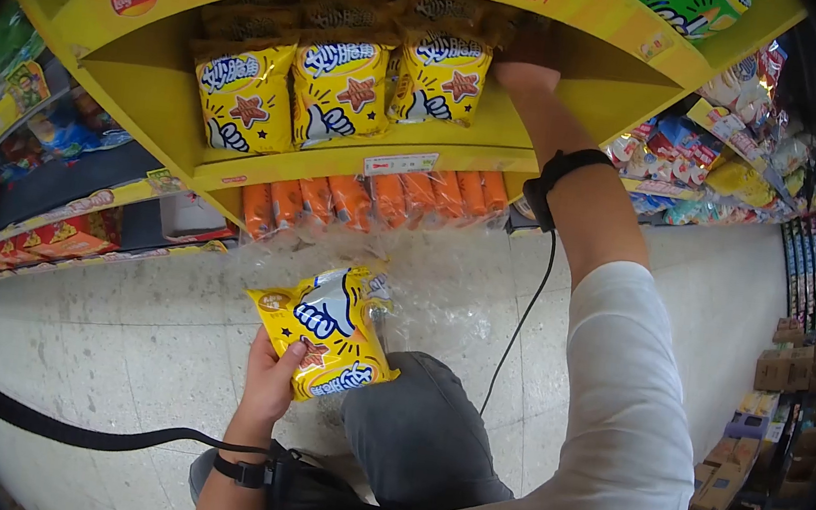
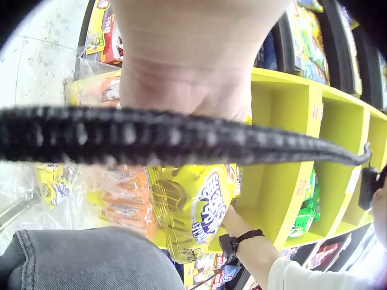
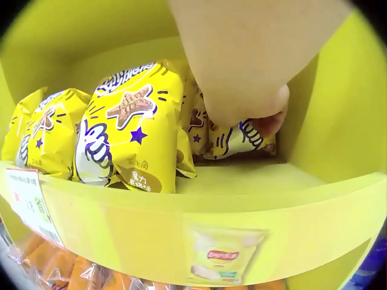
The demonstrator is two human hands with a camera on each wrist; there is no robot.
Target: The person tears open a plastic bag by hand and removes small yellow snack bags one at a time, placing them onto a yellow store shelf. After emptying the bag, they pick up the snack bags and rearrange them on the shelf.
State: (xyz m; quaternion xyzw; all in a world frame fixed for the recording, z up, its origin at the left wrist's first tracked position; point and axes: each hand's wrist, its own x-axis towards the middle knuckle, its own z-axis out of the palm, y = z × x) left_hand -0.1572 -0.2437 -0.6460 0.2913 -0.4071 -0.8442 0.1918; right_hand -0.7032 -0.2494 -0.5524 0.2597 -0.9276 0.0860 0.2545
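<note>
My left hand [image 1: 268, 375] grips a yellow snack bag [image 1: 340, 323] by its lower left side, thumb across the front, above the knee. In the left wrist view, a black strap crosses in front of the hand and hides its fingers, with the yellow bag below it. My right hand [image 3: 254, 106] is deep inside the yellow shelf [image 3: 320, 187] at the right end. Its fingers curl against another yellow snack bag [image 3: 233, 142] standing at the back; the wrist covers much of the grip. Front-row snack bags [image 1: 340, 96] stand left of the right arm.
Orange packs [image 1: 348, 203] in clear plastic line the level below. Crumpled clear wrap [image 1: 434, 288] lies near the floor in front. A thin black cable [image 1: 526, 324] hangs from the right wrist. Side shelves [image 1: 57, 240] with other snacks flank the display, and brown boxes [image 1: 788, 369] stand at right.
</note>
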